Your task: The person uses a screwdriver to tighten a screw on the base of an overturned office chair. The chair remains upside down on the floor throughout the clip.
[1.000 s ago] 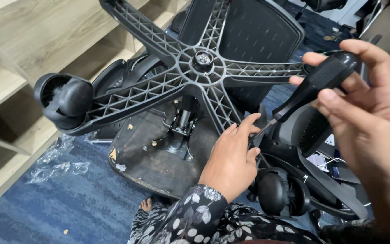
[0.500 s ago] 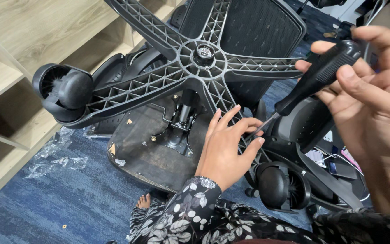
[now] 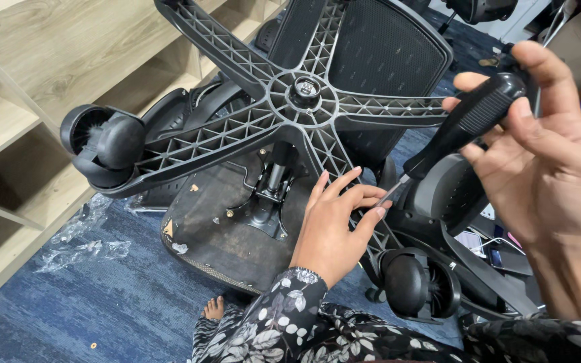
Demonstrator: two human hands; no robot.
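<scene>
The office chair lies upside down on the blue carpet, and its five-arm base (image 3: 304,91) points up toward the camera. The right hand (image 3: 546,175), to the right of the base hub, is closed around the black handle of a screwdriver (image 3: 469,124). The metal shaft goes down and to the left, toward the arm of the base that carries the near caster (image 3: 419,282). The left hand (image 3: 334,225), below the hub, has its fingers bent and steadies the tip of the tool between them.

The judgement is that the work is in the middle. The base is seated on the gas column, and two casters show on it, the far caster (image 3: 99,144) at the left of the hub. The tip is only being placed now; if any screw is turned cannot be seen.
</scene>
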